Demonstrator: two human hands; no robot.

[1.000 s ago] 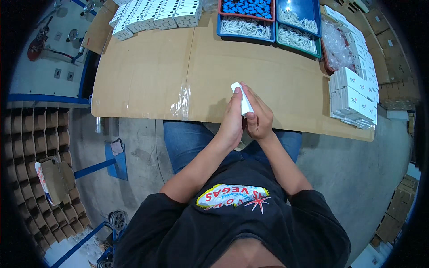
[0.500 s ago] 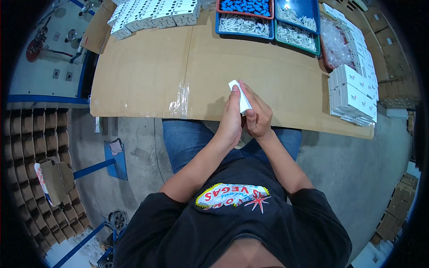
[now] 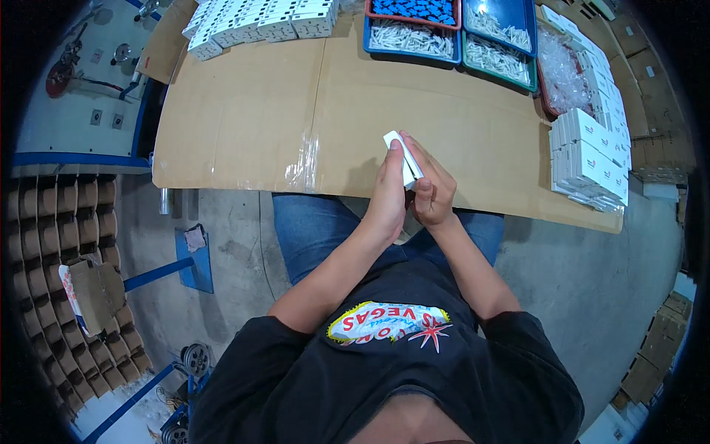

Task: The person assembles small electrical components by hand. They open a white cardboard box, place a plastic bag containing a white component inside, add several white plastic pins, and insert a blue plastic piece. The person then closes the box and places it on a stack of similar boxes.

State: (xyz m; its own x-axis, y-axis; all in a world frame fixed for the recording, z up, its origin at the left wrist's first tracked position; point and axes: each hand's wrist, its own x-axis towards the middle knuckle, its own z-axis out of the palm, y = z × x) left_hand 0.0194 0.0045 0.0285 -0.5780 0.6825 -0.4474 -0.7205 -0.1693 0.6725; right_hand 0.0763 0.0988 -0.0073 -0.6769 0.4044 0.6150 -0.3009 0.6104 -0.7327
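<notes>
A small white box is held between my two hands, over the near edge of the cardboard-covered table. It stands tilted, with a dark gap or line showing along its right side. My left hand closes on its left side, thumb lying along the top. On the other side my right hand wraps round it, fingers along the far side and thumb at the near end. The palms hide most of the box's lower part.
Rows of white boxes stand at the back left. Trays of blue pieces and of white pieces sit at the back. Clear plastic bags lie in a red tray beside stacked white boxes on the right.
The dark line along the white box's right side now shows, and the box has turned slightly between my hands. The whole scene has shifted a little to the right.
</notes>
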